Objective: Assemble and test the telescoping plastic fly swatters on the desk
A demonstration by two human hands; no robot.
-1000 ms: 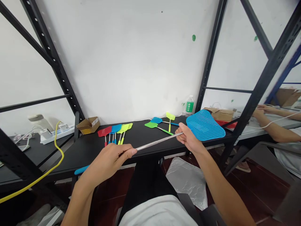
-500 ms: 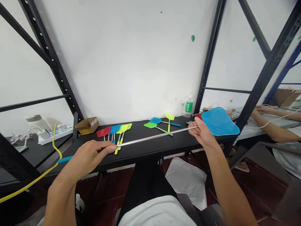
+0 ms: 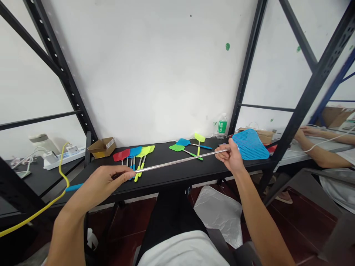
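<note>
Left hand: my left hand [image 3: 108, 177] is closed around the steel handle [image 3: 180, 160] of the blue fly swatter [image 3: 250, 144], near its blue grip [image 3: 73, 187], which pokes out past my hand.

Right hand: my right hand [image 3: 230, 159] grasps the same handle between fingers and thumb, just below the mesh head.

Swatter: it lies across my body in both hands, in front of the black bench [image 3: 172, 173], with its head at the right.

On the bench: a red swatter [image 3: 121, 155], a green swatter [image 3: 176, 147] and a yellow swatter [image 3: 200, 137] lie among others, with a cardboard box [image 3: 101, 147] at the left and a green-labelled water bottle [image 3: 222, 126] behind.

Nearby: a co-worker's arm [image 3: 318, 155] rests on a table at the right.
</note>
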